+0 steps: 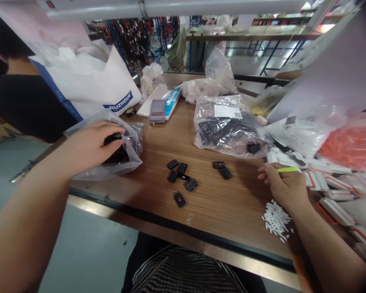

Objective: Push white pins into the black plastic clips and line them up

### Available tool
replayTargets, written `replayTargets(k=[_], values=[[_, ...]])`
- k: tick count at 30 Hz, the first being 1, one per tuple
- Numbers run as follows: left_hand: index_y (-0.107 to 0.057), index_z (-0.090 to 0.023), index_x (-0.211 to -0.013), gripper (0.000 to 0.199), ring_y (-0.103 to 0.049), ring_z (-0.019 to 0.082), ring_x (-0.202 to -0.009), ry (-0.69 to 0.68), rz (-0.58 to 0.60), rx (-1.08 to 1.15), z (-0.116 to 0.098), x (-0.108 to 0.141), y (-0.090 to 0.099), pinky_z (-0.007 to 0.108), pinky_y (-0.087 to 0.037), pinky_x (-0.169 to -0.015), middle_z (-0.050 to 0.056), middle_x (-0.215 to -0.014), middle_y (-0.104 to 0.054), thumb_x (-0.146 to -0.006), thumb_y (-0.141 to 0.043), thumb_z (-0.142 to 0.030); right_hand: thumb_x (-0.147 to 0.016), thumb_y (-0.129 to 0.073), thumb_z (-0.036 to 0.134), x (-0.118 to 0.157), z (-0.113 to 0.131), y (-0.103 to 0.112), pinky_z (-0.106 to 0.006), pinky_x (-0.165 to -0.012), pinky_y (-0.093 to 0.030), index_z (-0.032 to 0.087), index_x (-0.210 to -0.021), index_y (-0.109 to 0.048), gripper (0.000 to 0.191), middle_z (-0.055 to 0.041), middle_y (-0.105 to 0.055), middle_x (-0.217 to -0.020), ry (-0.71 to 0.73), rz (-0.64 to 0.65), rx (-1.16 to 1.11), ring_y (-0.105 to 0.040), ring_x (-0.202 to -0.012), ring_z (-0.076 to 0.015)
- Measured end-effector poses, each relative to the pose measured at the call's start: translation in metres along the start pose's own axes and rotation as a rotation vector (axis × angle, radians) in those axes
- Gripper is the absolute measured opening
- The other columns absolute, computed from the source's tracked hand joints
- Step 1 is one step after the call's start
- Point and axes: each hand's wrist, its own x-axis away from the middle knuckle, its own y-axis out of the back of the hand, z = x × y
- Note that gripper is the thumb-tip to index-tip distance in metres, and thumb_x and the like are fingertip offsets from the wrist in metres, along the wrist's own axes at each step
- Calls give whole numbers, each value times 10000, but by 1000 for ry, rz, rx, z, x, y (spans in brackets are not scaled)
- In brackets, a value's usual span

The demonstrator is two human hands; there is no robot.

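Observation:
At the left, my left hand (93,142) reaches into the mouth of a clear plastic bag (131,160). Its thumb and fingers close around a black plastic connector (112,139), with more black pieces beneath it in the bag. On the right, my right hand (288,185) is closed around a slim tool with a yellow-green handle (288,169); the tool's working end is hidden. Just below that hand lies a heap of small white plastic pins (276,219). Several loose black connectors (191,185) are scattered mid-table, and two more (225,173) lie nearer my right hand.
A larger clear bag of black parts (227,128) stands behind the loose connectors. White cases with orange edges (337,209) crowd the right side, beside a bag of orange pieces (352,142). A white paper bag (88,81) stands back left, near a seated person (24,97).

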Motion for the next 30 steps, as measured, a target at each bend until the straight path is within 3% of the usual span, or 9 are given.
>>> replayTargets(k=[3,6,8,11,13,16,19,23,30], values=[[-679,-279,-1060,448,-671,230,-855,117,-59,-33,-30,15,22,468,-526,-872,-1,-1078,-650,-900,-418,-607,-927,-528,558,1,4,-1,-318,-475,-467,205,-703,-688,448,-56,-686,-610,17,1,3,-583,-488,-181],[-656,-331,-1042,257,-646,265,-926,215,-404,41,-81,29,28,473,-519,-866,-11,-988,-648,-890,-566,-518,-933,-517,550,1,6,0,-317,-482,-463,209,-699,-686,447,-56,-686,-612,26,5,-2,-586,-492,-182],[-636,-346,-1108,289,-634,280,-1063,49,-273,298,-115,35,11,469,-515,-948,3,-1146,-652,-870,-621,-508,-937,-511,542,1,6,0,-314,-491,-461,206,-698,-687,448,-58,-689,-620,15,7,6,-587,-499,-178],[-467,-264,-1411,937,-398,402,-1384,-164,83,359,-148,37,-39,587,-374,-1124,122,-1552,-366,-635,-800,-668,-938,-511,539,1,5,0,-302,-500,-459,199,-702,-687,449,-54,-689,-626,10,8,6,-584,-501,-166],[-399,-222,-1473,1096,-270,447,-1448,-204,193,334,-157,34,-73,655,-295,-1137,179,-1594,-273,-575,-828,-681,-936,-513,541,2,4,0,-291,-497,-458,195,-704,-686,451,-49,-686,-621,19,13,-8,-580,-496,-158],[-425,-220,-1465,1056,-231,452,-1460,-237,252,339,-163,29,-102,680,-221,-1145,185,-1592,-278,-600,-805,-693,-938,-516,534,2,5,0,-282,-492,-454,190,-691,-683,455,-49,-683,-610,36,17,-9,-579,-492,-150],[-523,-241,-1377,751,-322,395,-1426,-311,231,383,-169,24,-109,626,-243,-1147,141,-1516,-426,-752,-738,-597,-943,-515,528,2,5,0,-278,-492,-453,186,-687,-681,458,-48,-682,-609,42,15,-19,-579,-494,-146],[-636,-237,-1156,315,-534,305,-1204,-378,197,410,-177,21,-108,521,-413,-1004,88,-1317,-604,-899,-621,-418,-948,-513,527,2,4,-1,-277,-498,-454,183,-708,-681,452,-43,-673,-607,39,21,-41,-577,-502,-146],[-651,-222,-1103,216,-624,211,-878,-445,77,318,-175,31,-114,311,-490,-634,35,-928,-688,-963,-536,-341,-933,-528,545,2,7,-1,-281,-487,-447,189,-673,-673,463,-42,-666,-593,40,12,-58,-567,-489,-145]])
